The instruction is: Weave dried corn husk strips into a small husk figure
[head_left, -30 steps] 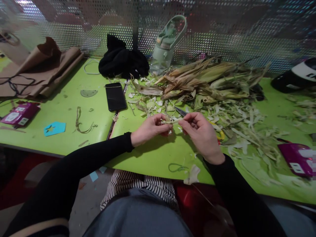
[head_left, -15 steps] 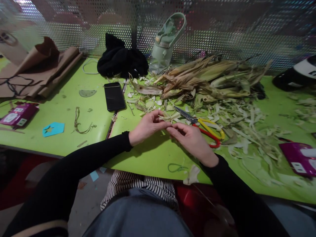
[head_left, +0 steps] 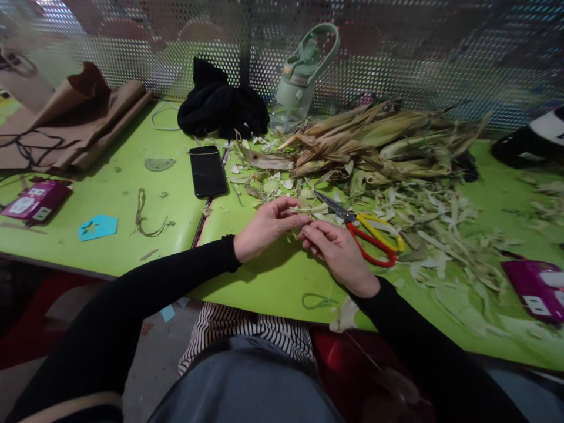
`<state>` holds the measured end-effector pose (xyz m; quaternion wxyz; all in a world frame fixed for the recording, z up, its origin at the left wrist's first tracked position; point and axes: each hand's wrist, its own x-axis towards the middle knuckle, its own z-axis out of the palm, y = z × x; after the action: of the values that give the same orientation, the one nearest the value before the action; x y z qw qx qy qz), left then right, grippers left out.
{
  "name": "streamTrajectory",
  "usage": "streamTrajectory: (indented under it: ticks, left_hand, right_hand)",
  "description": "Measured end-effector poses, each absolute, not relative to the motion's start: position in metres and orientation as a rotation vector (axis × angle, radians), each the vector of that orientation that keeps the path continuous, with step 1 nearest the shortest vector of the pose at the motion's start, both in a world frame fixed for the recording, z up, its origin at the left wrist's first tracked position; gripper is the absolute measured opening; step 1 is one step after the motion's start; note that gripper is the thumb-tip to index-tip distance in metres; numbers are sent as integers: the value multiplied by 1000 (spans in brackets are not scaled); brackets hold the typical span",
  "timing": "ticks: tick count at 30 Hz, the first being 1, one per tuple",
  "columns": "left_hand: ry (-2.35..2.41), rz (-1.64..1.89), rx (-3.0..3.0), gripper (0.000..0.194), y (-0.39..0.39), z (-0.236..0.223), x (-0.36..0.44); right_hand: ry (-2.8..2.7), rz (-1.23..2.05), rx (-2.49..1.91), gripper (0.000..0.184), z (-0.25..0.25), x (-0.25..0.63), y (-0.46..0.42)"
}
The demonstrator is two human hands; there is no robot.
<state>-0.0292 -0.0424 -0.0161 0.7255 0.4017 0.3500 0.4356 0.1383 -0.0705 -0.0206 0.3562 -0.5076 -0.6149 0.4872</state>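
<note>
Green tabletop (head_left: 259, 281), left hand (head_left: 265, 230), right hand (head_left: 341, 252), fingertips (head_left: 305, 220) close

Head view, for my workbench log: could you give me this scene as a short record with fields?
Left hand: thumb and fingers pinched around a pale strip
Right hand: fingertips close to the left hand's; whether they grip anything is unclear
Scissors: red and yellow handles, lying on the green table just beyond the right hand
Husks: dry pile at the back, shreds in front
Phone: flat, screen dark
Bottle: standing beside black cloth
</note>
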Motion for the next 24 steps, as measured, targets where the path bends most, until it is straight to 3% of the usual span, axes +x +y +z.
streamTrajectory:
  ticks: [8,13,24]
  left_hand:
    - [818,898,1016,21,-37,-18,-33]
    - [807,769,1184,24,-39,-21,-34]
    - [708,717,1292,25,-42,-17,-36]
  right_hand:
    - [-2064,820,-1211,28,-8,136,-79]
    - [-1690,680,-1322,17,-3,147,-73]
    - [-1473,1329,-1215,29,-6,156,-59]
